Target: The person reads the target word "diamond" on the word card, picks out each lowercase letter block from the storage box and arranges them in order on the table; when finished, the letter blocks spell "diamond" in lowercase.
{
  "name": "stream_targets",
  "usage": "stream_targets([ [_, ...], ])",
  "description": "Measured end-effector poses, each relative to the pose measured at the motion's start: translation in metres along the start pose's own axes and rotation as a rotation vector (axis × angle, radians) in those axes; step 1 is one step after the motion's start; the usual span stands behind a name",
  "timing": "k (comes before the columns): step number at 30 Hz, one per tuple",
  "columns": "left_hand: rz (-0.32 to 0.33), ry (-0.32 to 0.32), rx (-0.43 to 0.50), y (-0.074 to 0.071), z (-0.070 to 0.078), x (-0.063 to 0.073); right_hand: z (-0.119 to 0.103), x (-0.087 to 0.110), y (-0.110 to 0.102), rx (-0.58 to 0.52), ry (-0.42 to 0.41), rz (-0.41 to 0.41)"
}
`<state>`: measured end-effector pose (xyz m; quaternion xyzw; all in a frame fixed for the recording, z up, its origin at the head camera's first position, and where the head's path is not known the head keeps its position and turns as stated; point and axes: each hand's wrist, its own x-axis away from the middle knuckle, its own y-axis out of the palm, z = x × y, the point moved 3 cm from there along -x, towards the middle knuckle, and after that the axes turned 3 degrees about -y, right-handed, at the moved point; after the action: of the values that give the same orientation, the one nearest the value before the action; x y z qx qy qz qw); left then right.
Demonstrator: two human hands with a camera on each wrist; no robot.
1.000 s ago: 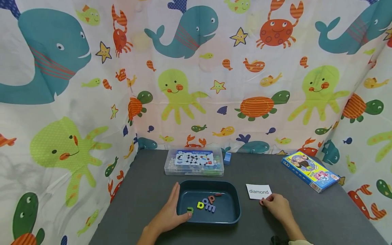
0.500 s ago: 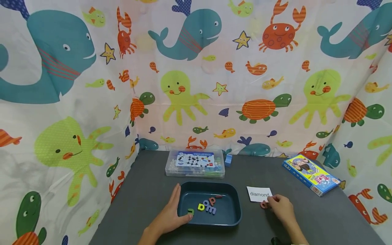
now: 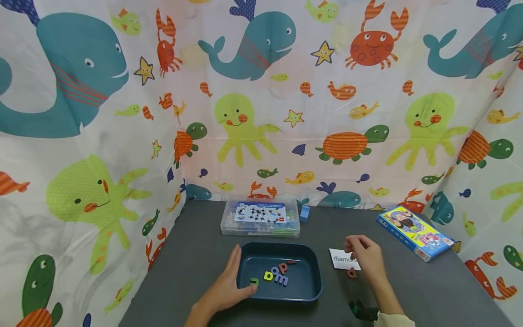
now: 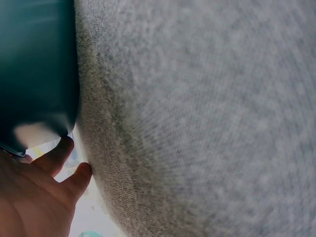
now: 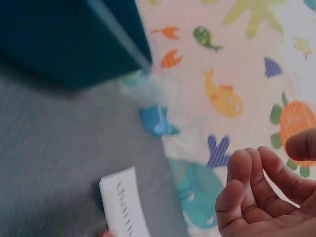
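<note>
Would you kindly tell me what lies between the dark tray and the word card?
The head view shows only bare grey tabletop between the tray and the word card.

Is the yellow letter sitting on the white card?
No, the yellow letter lies inside the dark blue tray, apart from the white card.

Sea-animal curtains (image 3: 265,104) around a table (image 3: 192,254) form a screened nook.

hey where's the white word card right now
In the head view, the word card lies right of the blue tray, partly hidden by the right hand, with a red letter beside its near edge.
</note>
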<state>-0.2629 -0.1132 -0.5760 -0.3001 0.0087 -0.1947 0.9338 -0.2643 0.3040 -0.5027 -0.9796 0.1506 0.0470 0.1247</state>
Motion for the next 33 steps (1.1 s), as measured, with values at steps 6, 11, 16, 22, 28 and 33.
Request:
stream_targets([
  [6,-0.003,0.0,0.0,0.001,-0.003,-0.003,-0.025,-0.002,0.021,-0.069,-0.066,-0.035],
  [11,-0.002,-0.003,0.002,0.001,-0.004,-0.004,-0.043,-0.003,0.038,-0.111,-0.124,-0.07],
  [16,0.003,-0.011,0.0,0.001,-0.002,-0.003,-0.056,-0.007,0.056,-0.141,-0.168,-0.078],
  [22,0.009,-0.01,-0.004,-0.001,0.001,-0.003,-0.062,-0.014,0.078,-0.146,-0.212,-0.099],
  [28,0.004,-0.01,0.0,-0.001,-0.001,-0.004,-0.061,-0.02,0.097,-0.154,-0.206,-0.146],
  [33,0.0,-0.004,0.002,0.001,-0.004,-0.005,-0.057,-0.023,0.111,-0.14,-0.187,-0.201],
])
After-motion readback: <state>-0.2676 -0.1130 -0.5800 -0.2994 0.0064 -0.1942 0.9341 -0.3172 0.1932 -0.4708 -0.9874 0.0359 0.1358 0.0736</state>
